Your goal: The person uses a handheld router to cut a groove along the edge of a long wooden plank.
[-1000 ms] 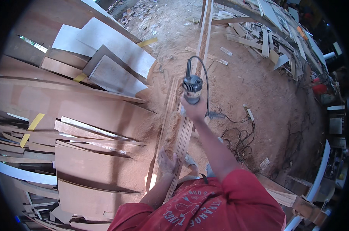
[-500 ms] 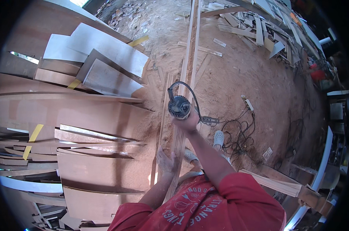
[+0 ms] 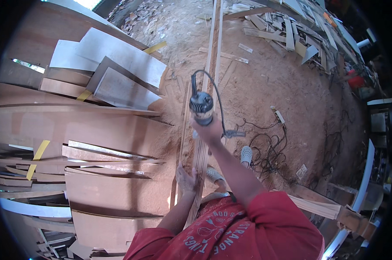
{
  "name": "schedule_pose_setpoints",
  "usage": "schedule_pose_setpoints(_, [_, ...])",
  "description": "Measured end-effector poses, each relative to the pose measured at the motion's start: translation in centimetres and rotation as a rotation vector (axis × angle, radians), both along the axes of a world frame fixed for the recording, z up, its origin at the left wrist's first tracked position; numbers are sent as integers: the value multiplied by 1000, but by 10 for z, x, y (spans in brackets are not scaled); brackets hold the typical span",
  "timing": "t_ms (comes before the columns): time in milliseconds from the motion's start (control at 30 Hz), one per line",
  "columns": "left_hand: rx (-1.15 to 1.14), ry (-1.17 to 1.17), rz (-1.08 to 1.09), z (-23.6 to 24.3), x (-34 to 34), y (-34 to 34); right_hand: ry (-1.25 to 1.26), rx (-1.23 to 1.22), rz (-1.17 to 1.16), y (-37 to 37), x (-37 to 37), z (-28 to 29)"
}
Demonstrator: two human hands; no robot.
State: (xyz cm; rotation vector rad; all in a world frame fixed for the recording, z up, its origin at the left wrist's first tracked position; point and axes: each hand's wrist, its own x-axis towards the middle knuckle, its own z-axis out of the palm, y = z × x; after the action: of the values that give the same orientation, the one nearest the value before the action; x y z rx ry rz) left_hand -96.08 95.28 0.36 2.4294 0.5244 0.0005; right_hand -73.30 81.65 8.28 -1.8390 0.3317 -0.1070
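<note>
Gripping the router, the fingers of the right hand wrap its lower body, curled firmly just above the board. The left hand has its fingers loosely outstretched, not clenched, its thumb at the board's left edge; whether it presses there, I cannot tell. The base of the router is hidden by the right hand, so contact with the wood is unclear.

Over the last second the router came in nearer the person's body, then slid back out a little, while the left hand stayed by the near part of the board. That suggests work to and fro over one stretch, with the board held steady.

The board runs from beneath the person's shirt away to the top of the view, with long lines along its near part. The router's cord loops up and over to a grey plug right of the board. Shoes show beside it, on a floor covered in reddish dust.

To the left lie overlapping brown sheets, pale panels and yellow strips. On the right, black cables tangle near a white power strip. Farther off, offcuts are heaped, with something red beyond.
</note>
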Motion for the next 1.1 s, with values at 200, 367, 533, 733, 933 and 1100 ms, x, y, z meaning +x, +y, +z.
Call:
schedule_pose_setpoints(200, [19, -39, -24, 10, -4, -4, -16, 65, 9, 10, -50, 7])
schedule_pose_setpoints(367, [-12, -6, -11, 16, -2, -4, -129, 32, 55, 4, -38, -8])
schedule_pose_setpoints(533, [-12, 3, -24, 9, -1, 0, -224, -104, 51, -12, -1, -34])
schedule_pose_setpoints(733, [-33, -9, -36, 5, -1, 3, -227, -84, 27, -16, 40, -12])
schedule_pose_setpoints(933, [16, -10, -37, -3, 0, 3, -12, -18, 39, -2, -5, 0])
schedule_pose_setpoints(1100, [11, -23, -51, -1, -3, 5, -25, 79, 75, 9, -45, -3])
